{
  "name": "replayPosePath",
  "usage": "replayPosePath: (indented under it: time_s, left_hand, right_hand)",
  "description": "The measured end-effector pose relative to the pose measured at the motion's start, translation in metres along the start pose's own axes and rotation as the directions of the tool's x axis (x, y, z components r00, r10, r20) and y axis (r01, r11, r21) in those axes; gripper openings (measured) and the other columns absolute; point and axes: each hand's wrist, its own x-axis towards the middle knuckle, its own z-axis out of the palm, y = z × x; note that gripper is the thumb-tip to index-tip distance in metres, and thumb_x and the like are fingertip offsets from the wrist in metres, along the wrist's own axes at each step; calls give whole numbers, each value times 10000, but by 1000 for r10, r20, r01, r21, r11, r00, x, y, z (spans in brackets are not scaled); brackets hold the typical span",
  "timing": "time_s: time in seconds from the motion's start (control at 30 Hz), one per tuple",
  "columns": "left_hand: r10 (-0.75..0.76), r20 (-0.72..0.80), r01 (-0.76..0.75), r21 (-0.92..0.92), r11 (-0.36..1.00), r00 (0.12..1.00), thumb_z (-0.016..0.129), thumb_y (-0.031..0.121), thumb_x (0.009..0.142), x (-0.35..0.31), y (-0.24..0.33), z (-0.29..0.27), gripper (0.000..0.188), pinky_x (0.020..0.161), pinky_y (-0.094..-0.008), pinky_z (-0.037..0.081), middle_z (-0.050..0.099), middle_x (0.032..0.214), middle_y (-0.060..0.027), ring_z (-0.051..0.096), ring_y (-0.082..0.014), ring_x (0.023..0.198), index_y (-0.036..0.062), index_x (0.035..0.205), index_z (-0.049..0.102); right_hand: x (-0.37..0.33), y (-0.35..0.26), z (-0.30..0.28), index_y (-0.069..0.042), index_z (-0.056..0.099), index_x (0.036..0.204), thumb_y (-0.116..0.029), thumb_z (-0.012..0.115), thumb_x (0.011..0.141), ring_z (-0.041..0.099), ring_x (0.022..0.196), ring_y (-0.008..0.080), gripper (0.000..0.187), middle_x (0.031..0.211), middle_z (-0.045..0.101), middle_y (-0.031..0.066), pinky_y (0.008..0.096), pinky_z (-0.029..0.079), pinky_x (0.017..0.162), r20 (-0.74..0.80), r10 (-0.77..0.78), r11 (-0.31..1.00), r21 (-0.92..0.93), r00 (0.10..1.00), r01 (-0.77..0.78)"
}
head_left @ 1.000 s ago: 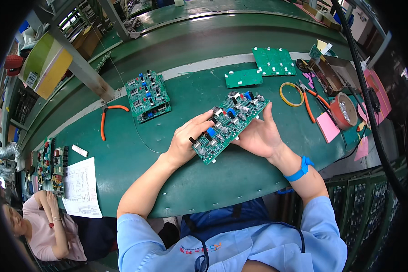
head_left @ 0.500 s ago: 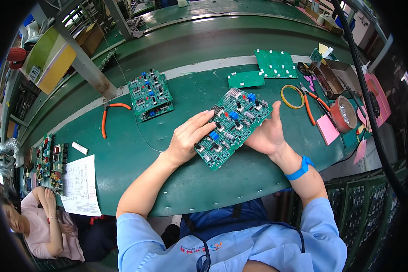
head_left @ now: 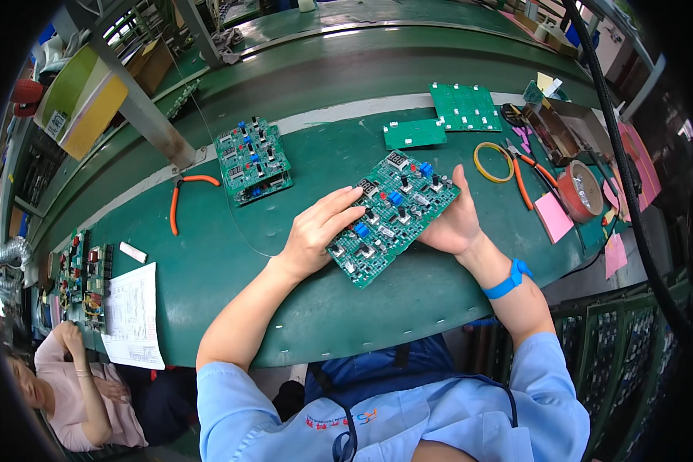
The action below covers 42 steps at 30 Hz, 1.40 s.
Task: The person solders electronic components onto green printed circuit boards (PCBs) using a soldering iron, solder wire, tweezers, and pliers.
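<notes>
Rolled toward the camera since a second ago, the circuit board (head_left: 393, 223) now bares more of its studded face, held above the smooth green tabletop (head_left: 208, 296). Nearest are soft light-blue sleeves (head_left: 543, 377); at far left, thin white paper (head_left: 135, 316) lies flat, its near edge overhanging. A shiny blue wristband (head_left: 504, 289) rings the right forearm. The left hand (head_left: 314, 232) grips the board's left edge, two fingertips slightly parted upon its face, thumb hidden. The right hand (head_left: 456, 223) supports the right side, thumb raised; its other fingers lie beneath, so I cannot tell whether they are spread or pressed together. Glassy rectangular displays (head_left: 368, 187) and boxy blue components (head_left: 395, 198) dot the board. Beyond sit a slick yellow ring (head_left: 478, 163) and, beside it, pliers (head_left: 523, 185) with curved orange handles. Farthest, similar boards (head_left: 246, 154) stand stacked, left of flat green panels (head_left: 467, 108) bearing small white connectors.
</notes>
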Motion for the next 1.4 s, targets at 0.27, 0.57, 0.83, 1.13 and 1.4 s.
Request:
replayPosePath:
  time_s: [0.27, 0.57, 0.83, 1.13, 1.4]
  left_hand:
    - [-96, -24, 92, -117, 989, 995, 617, 31, 555, -4, -3, 5, 334, 749, -329, 441, 523, 1006, -142, 519, -283, 910, 11, 877, 532]
    - [-246, -2, 237, -254, 938, 969, 644, 44, 564, -4, -4, 9, 396, 756, -331, 431, 530, 989, -155, 525, -275, 904, 0, 934, 511]
    - [-166, 9, 166, -144, 975, 986, 637, 49, 549, 9, 6, -9, 401, 728, -319, 443, 542, 962, -143, 538, -267, 870, 12, 931, 520]
    - [50, 191, -73, 116, 991, 980, 577, 91, 562, 23, 29, -24, 334, 661, -311, 468, 541, 934, -104, 534, -264, 852, 44, 890, 535]
    - [63, 277, -82, 59, 995, 959, 567, 73, 573, 25, 43, -20, 351, 669, -310, 468, 540, 941, -103, 539, -253, 848, 38, 920, 525]
  right_hand:
    - [-2, 1, 3, -130, 282, 1213, -647, 228, 709, 312, 1124, 263, 724, 1221, 323, 104, 459, 253, 910, 36, 1, 1000, -9, 999, -1]
    - [-2, -1, -1, -113, 322, 1184, -644, 230, 710, 365, 1075, 294, 718, 1198, 346, 118, 491, 300, 868, -43, 4, 999, 42, 999, -2]
    - [2, -2, -3, -103, 334, 1177, -625, 231, 730, 376, 1068, 288, 696, 1176, 377, 117, 477, 331, 837, -67, 23, 999, 34, 998, -21]
    - [2, -25, -22, 52, 406, 1084, -409, 354, 816, 507, 931, 219, 535, 1038, 495, 156, 332, 408, 805, -215, 49, 974, -207, 975, -95]
    - [1, -24, -30, 20, 565, 840, -146, 495, 764, 567, 671, 115, 195, 790, 582, 70, 234, 467, 602, -313, 18, 822, -536, 950, -192]
